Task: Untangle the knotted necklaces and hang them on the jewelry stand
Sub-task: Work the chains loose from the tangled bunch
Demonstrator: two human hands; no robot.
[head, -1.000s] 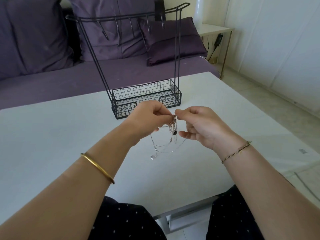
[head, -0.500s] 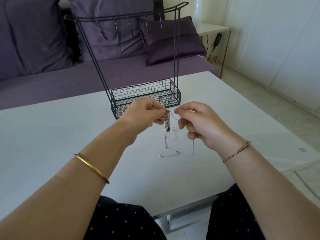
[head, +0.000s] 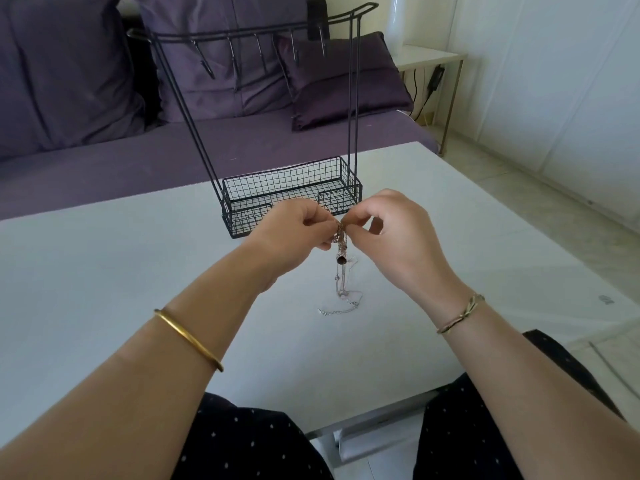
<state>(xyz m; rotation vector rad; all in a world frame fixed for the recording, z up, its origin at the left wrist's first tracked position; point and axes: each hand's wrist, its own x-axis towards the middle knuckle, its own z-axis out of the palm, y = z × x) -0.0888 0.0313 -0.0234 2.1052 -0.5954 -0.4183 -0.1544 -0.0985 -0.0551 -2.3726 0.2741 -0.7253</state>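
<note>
A tangled bunch of thin silver and rose-gold chain necklaces (head: 341, 268) is pinched at its top by the left hand (head: 294, 233) and right hand (head: 391, 233), its tail resting on the white worktop (head: 104, 271); the black wire jewelry stand (head: 291, 192) is set near the far edge.

Item count, table and sofa area.
One jewelry stand (head: 242, 221) bearing five hooks (head: 207, 65); one tangle of necklaces (head: 341, 268), chain count indeterminable; two hands, left hand (head: 294, 233) and right hand (head: 398, 237); one gold bangle (head: 188, 337); one twisted bracelet (head: 460, 315); three purple cushions (head: 69, 71); one white table (head: 104, 271).

The jewelry stand (head: 291, 188), basket and uprights, blocks the far middle; bare bench (head: 104, 271) spreads to its left and right.
</note>
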